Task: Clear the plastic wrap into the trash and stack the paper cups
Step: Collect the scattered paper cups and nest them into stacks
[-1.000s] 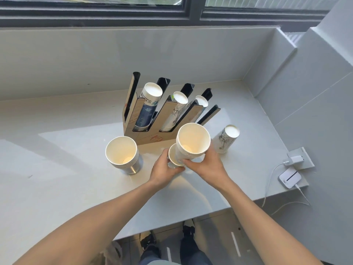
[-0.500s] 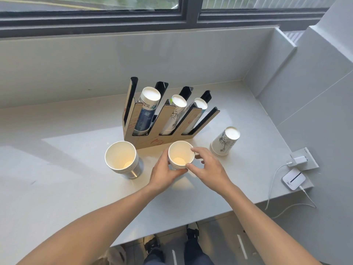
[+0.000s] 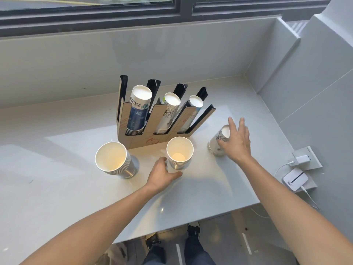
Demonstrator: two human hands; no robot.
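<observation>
My left hand [image 3: 161, 174] cups the base of the middle cup stack [image 3: 179, 152], fingers curled around it; my right hand [image 3: 236, 141], fingers spread open, reaches over the upturned cup stack [image 3: 216, 143].

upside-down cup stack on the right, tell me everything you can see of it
The upside-down cup stack is a short nest of white paper cups with a dark line drawing, layered rims down on the pale counter, right of the cardboard holder. The open right hand covers its near side, seemingly touching it.
</observation>
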